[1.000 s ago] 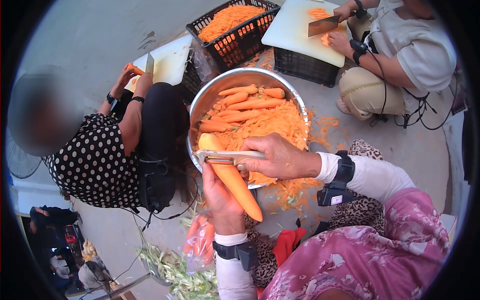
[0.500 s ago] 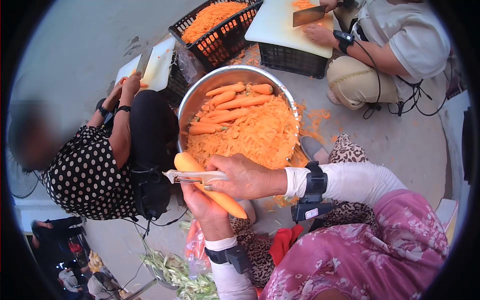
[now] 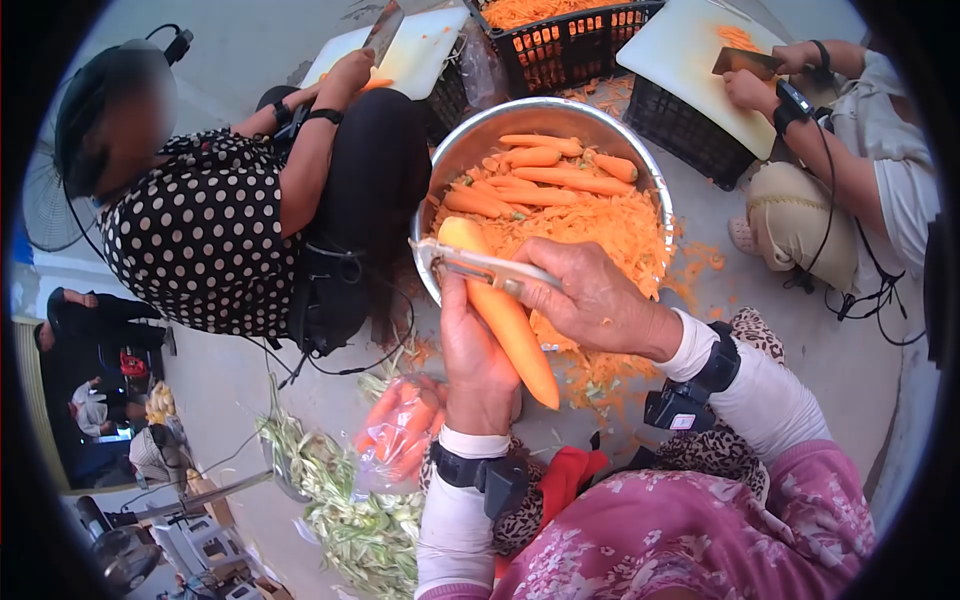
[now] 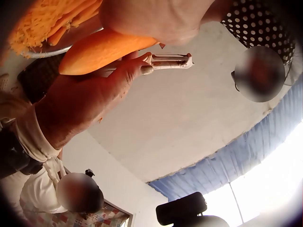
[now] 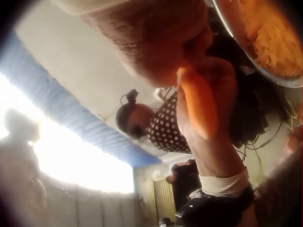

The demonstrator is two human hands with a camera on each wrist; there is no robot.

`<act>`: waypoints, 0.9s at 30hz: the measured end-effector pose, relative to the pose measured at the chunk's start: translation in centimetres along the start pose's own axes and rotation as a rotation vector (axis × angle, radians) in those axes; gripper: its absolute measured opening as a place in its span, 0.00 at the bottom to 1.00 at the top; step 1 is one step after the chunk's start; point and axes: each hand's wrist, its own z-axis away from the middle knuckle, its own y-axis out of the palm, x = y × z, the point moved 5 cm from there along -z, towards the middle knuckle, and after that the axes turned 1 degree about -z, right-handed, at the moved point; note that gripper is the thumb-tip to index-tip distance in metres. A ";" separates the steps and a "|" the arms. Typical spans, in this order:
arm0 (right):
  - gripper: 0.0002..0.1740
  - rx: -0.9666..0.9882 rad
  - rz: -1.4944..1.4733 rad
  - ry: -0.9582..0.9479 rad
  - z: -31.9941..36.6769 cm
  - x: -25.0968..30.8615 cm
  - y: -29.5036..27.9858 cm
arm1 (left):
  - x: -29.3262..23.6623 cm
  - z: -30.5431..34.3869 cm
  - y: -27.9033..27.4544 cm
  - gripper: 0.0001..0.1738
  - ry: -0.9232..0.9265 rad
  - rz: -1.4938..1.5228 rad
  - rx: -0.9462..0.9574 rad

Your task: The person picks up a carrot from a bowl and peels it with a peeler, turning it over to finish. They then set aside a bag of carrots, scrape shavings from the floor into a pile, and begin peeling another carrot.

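Observation:
My left hand [image 3: 475, 365] holds a large, peeled-looking carrot [image 3: 518, 345] from below, its thick end pointing away and its tip toward my lap. In my right hand [image 3: 595, 300] is a peeler [image 3: 462, 263] with a pale handle, gripped with the thumb along it. Its blade frame lies across the carrot near the thick end. The left wrist view shows the peeler's slotted head [image 4: 170, 61] sticking out past the right thumb, beside the carrot [image 4: 102, 51]. The left fingers are mostly hidden behind the carrot.
Beyond my hands stands a metal basin [image 3: 545, 104] with whole carrots [image 3: 575, 180] and orange shreds [image 3: 610, 235]. A plastic bag of carrots [image 3: 400, 425] lies by pale green husks [image 3: 340, 510]. Two people cut at white boards [image 3: 690, 60], near a black crate [image 3: 580, 45] of shreds.
The head view has shifted, so the basin appears farther right than half a second ago. The peeler now slopes down toward my right hand; before, it lay nearly level. Both hands keep their hold.

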 end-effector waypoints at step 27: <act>0.11 -0.069 -0.099 0.157 0.0 -0.6 -6.5 | 1.0 1.5 2.9 0.30 -0.145 0.026 0.491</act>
